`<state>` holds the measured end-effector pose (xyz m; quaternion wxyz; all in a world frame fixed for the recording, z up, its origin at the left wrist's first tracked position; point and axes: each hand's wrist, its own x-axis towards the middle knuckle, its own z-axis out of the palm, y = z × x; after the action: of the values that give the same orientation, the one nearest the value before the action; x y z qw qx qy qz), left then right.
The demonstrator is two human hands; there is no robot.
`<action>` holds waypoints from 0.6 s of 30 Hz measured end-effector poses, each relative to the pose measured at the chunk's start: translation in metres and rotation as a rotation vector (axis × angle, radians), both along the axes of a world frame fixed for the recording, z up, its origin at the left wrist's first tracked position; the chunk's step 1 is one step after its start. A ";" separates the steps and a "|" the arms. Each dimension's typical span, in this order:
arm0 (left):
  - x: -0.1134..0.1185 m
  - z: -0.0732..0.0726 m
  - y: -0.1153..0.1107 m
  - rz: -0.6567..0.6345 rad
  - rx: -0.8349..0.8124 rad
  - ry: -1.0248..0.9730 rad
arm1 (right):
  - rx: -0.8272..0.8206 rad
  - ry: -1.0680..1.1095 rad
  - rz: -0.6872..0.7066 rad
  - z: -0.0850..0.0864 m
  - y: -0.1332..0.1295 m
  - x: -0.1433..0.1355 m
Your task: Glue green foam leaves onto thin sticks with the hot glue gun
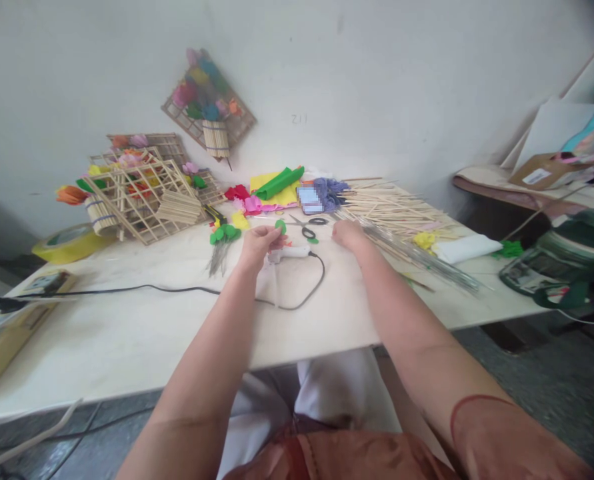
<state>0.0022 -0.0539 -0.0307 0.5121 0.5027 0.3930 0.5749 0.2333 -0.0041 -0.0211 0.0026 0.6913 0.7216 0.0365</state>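
Note:
My left hand (261, 241) pinches a small green leaf-shaped piece (280, 227) over the table. Just below its fingertips lies a white glue gun (293, 252), its black cord looping to the left. My right hand (347, 235) is closed at the near end of a bundle of thin metal wires (427, 260); what its fingers hold, if anything, is hidden. Between the hands rest black-handled scissors (309, 232), blades spread. Several wire stems with green leaves (225, 235) are gathered left of my left hand.
Lattice panels with paper flowers (147, 190) stand at left by yellow tape (71, 241) and a power strip (21, 320). Wooden sticks (391, 203), green paper (279, 183) and a blue cloth (331, 193) lie at the back. A green-lidded container (567, 250) is at right.

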 end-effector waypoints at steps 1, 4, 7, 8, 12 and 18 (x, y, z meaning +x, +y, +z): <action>0.000 0.000 0.000 -0.001 -0.001 0.005 | 0.005 -0.018 0.011 -0.001 0.001 -0.001; 0.000 0.000 0.000 -0.002 0.001 0.017 | 0.016 -0.036 0.021 -0.004 0.002 -0.004; -0.001 -0.001 0.001 -0.001 0.005 0.018 | 0.021 -0.031 0.025 -0.003 0.002 -0.001; -0.001 -0.001 0.001 0.000 0.006 0.018 | 0.025 -0.022 0.024 -0.002 0.001 0.001; 0.000 0.000 0.001 -0.001 0.009 0.019 | 0.070 0.099 -0.002 0.004 -0.001 0.010; 0.002 -0.002 0.001 -0.024 0.013 0.012 | 0.164 0.522 0.153 0.013 -0.008 0.005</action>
<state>0.0040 -0.0534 -0.0324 0.5130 0.5143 0.3864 0.5683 0.2381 -0.0119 -0.0082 -0.2423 0.6185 0.7427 -0.0844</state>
